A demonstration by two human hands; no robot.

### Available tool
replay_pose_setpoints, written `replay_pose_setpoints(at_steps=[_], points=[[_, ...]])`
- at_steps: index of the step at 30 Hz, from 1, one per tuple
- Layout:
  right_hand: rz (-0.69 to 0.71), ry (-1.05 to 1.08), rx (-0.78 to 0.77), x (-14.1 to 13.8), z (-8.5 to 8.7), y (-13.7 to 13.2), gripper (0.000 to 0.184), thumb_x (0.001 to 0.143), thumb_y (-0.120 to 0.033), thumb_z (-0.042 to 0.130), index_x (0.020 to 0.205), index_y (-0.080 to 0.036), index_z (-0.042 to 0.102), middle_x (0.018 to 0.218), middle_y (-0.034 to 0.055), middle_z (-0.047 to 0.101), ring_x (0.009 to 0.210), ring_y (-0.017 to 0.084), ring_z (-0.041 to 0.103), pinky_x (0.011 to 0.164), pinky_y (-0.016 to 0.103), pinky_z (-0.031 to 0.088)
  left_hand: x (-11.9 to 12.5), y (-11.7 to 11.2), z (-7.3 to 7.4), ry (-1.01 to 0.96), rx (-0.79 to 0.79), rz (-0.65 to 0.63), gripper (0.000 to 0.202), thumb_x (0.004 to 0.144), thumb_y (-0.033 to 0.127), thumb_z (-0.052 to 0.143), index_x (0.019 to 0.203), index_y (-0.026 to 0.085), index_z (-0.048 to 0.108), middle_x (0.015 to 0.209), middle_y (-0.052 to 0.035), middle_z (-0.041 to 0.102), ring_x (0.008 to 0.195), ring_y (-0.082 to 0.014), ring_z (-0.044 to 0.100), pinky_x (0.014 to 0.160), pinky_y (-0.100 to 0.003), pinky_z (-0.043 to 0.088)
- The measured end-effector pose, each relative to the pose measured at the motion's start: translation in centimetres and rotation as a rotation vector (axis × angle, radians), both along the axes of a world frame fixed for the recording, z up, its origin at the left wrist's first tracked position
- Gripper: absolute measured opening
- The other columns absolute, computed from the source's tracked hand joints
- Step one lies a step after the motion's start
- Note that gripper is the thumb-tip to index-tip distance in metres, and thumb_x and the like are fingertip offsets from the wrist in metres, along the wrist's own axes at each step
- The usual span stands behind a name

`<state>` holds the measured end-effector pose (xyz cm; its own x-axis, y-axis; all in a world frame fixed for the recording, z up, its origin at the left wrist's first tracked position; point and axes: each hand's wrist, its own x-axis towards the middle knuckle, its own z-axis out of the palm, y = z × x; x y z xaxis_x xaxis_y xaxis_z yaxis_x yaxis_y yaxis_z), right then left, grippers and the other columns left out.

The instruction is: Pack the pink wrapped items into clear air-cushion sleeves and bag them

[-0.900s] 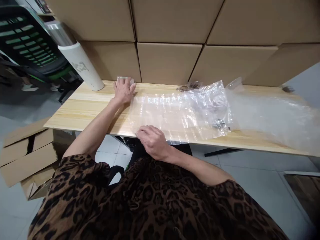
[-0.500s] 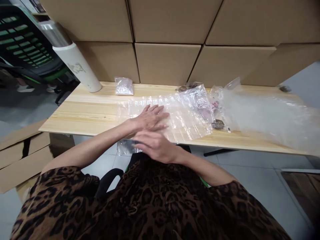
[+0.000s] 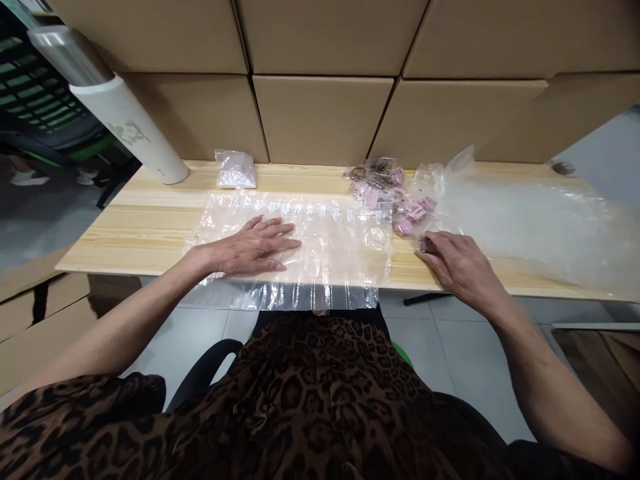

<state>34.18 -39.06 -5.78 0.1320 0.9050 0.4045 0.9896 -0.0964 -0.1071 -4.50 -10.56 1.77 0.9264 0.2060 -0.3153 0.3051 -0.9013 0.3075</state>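
A clear plastic air-column bag (image 3: 345,247), flat and divided into strips with small blue marks along its far edge, lies on the table and hangs over the front edge. My left hand (image 3: 250,250) rests on it, palm down with fingers spread. To the right, my right hand (image 3: 457,267) is closed around a small dark brown packet (image 3: 426,245); most of the packet is hidden by the fingers. Just beyond it lie small pink packets (image 3: 413,212) and several brown ones (image 3: 375,173) in clear wrapping.
A pile of clear plastic bags (image 3: 540,227) covers the table's right side. Stacked cardboard boxes (image 3: 320,120) line the back. A white bottle (image 3: 133,130) with a metal cap stands at the left, near a small clear packet (image 3: 235,169). A flattened carton (image 3: 45,320) is at lower left.
My right hand has moved from beside my left hand to the brown packet at right and closed on it. The air-column bag now lies flatter and further left, with my left hand.
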Motion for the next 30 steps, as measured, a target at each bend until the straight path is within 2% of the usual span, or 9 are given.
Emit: replay_pose_setpoints(at_steps=[4,9,13,16,18,20,23,27,30], points=[[-0.019,-0.051,0.021,0.6,-0.3,0.6,0.048,0.107,-0.05,0.042,0.129,-0.015,0.067,0.114,0.0199,0.076,0.1,0.033,0.071,0.096,0.054,0.059,1.5,-1.2,0.7,-0.081,-0.007,0.008,0.062,0.107,0.068,0.042,0.156,0.033,0.057,0.176,-0.0051,0.042,0.169,-0.0282,0.025,0.138,-0.059,0.006],[-0.157,0.041,0.165,1.4,0.6,1.1,0.045,0.107,-0.047,0.039,0.122,-0.021,0.072,0.111,0.0201,0.077,0.097,0.034,0.073,0.095,0.054,0.059,5.0,-4.2,0.9,-0.295,-0.215,-0.035,0.051,0.109,0.051,0.047,0.146,0.021,0.065,0.16,-0.0125,0.061,0.155,-0.0284,0.05,0.131,-0.052,0.034],[-0.193,0.362,0.317,-0.6,2.5,2.2,0.037,0.104,-0.055,0.049,0.111,-0.027,0.072,0.1,0.0111,0.077,0.083,0.027,0.073,0.082,0.049,0.062,8.8,-7.1,-0.1,-0.436,-0.586,0.054,0.054,0.107,0.049,0.054,0.149,0.017,0.061,0.157,-0.0181,0.062,0.145,-0.028,0.061,0.124,-0.048,0.046],[-0.086,0.718,0.389,-3.9,3.7,4.0,0.038,0.099,-0.06,0.061,0.106,-0.024,0.071,0.089,0.0051,0.074,0.075,0.021,0.07,0.072,0.041,0.062,12.2,-8.9,-1.1,-0.514,-0.962,0.233,0.068,0.103,0.049,0.065,0.16,0.017,0.049,0.148,-0.0222,0.067,0.132,-0.0274,0.069,0.115,-0.047,0.054],[0.023,0.817,0.362,-5.8,4.2,5.3,0.038,0.098,-0.06,0.064,0.103,-0.023,0.072,0.088,0.0039,0.073,0.074,0.018,0.069,0.069,0.036,0.061,14.3,-9.6,-1.7,-0.51,-1.231,0.341,0.073,0.1,0.044,0.071,0.162,0.017,0.045,0.137,-0.0229,0.072,0.109,-0.0244,0.077,0.1,-0.046,0.062],[0.091,0.786,0.299,-6.4,4.4,6.4,0.039,0.101,-0.06,0.061,0.107,-0.023,0.073,0.09,0.0042,0.074,0.075,0.018,0.068,0.069,0.035,0.06,15.8,-9.9,-2.2,-0.49,-1.424,0.457,0.059,0.1,0.037,0.073,0.152,0.014,0.055,0.12,-0.0192,0.078,0.085,-0.0175,0.077,0.082,-0.038,0.065],[0.049,0.552,0.244,-4.3,4.5,7.6,0.046,0.106,-0.057,0.05,0.127,-0.023,0.072,0.107,0.0097,0.077,0.092,0.023,0.071,0.085,0.044,0.061,16.7,-9.6,-2.9,-0.486,-1.538,0.619,0.033,0.103,0.03,0.07,0.128,0.01,0.068,0.096,-0.0108,0.079,0.067,-0.0104,0.071,0.068,-0.027,0.062],[-0.053,0.145,-0.07,0.5,4.4,8.0,0.059,0.101,-0.05,0.048,0.148,-0.019,0.062,0.143,0.0198,0.068,0.135,0.04,0.06,0.109,0.064,0.049,16.3,-8.8,-3.7,-0.482,-1.609,0.702,0.033,0.106,0.027,0.065,0.133,0.008,0.064,0.088,-0.009,0.078,0.069,-0.0128,0.076,0.065,-0.024,0.063],[-0.037,0.036,-0.341,2.0,4.8,8.0,0.064,0.099,-0.042,0.043,0.155,-0.014,0.056,0.156,0.0222,0.059,0.148,0.045,0.05,0.114,0.067,0.044,15.8,-8.6,-3.8,-0.496,-1.644,0.673,0.038,0.106,0.025,0.062,0.14,0.007,0.059,0.092,-0.0096,0.079,0.07,-0.0147,0.079,0.06,-0.023,0.063]])
